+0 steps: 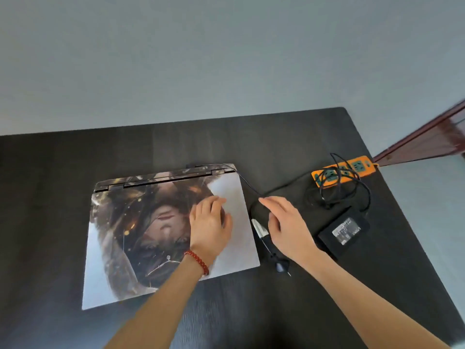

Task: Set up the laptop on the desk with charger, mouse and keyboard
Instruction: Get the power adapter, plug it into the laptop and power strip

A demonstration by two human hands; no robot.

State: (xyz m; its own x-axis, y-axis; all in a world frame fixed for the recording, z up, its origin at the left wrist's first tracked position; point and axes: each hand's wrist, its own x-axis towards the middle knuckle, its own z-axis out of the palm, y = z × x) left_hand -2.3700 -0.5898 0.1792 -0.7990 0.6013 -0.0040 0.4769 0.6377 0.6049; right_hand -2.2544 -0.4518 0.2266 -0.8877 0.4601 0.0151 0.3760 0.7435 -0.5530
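The closed laptop (161, 238) lies mid-desk (50, 172); the left hand (210, 229) rests flat on its lid, fingers relaxed; the right hand (286, 225) hovers, fingers straight, over the cable (247, 183) beside the charger (343, 231) near the right edge.

dark desk (63, 172) bears laptop (120, 248), charger (343, 233), power strip (343, 172).
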